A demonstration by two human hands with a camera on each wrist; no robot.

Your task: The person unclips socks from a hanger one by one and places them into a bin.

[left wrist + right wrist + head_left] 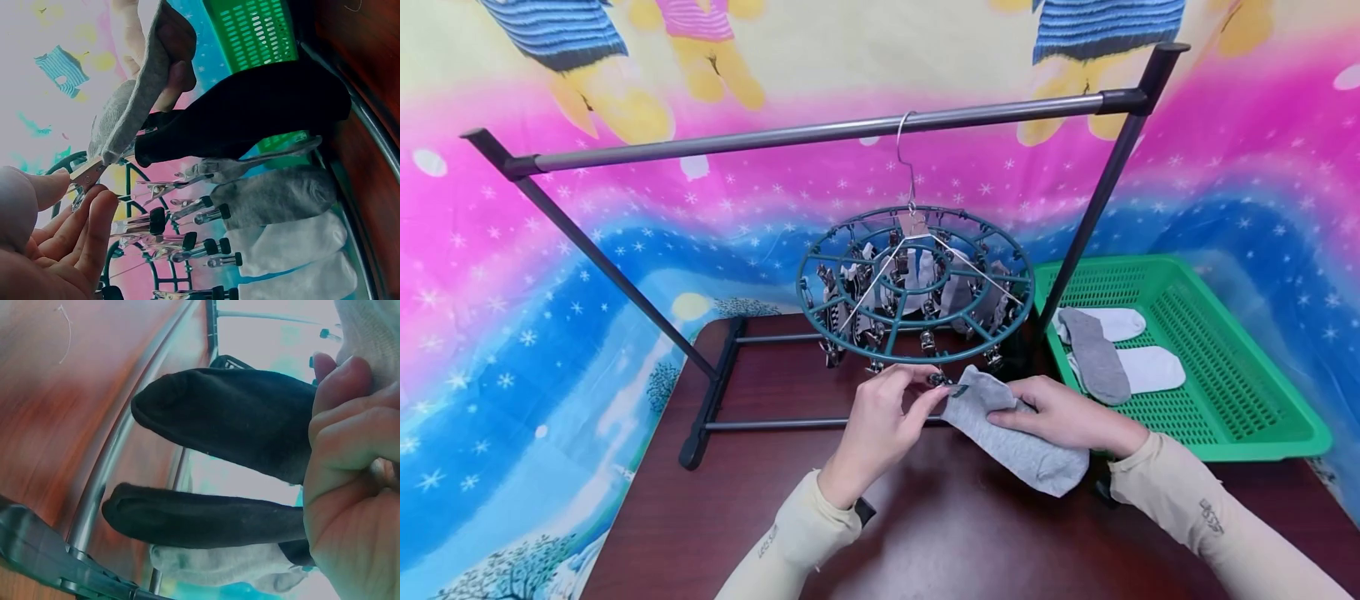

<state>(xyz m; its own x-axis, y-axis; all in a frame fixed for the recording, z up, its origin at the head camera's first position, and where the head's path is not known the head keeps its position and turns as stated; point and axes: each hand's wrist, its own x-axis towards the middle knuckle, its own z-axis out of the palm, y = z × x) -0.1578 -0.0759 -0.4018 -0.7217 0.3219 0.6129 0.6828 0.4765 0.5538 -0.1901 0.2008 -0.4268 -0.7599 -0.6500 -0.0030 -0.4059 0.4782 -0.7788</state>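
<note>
One gray sock is slanting near the hanger's front edge in the head view; the left hand is pinching a clip at its cuff, and the right hand is gripping its side. In the left wrist view, clips are holding pale socks. In the right wrist view, two black socks are hanging beside the right hand.

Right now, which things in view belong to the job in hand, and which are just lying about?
Apparently part of it:
held gray sock
pinched clip
round hanger
hanging socks
rack
green basket
basket socks

Apparently incidental:
patterned backdrop
pale strand on the table
</note>
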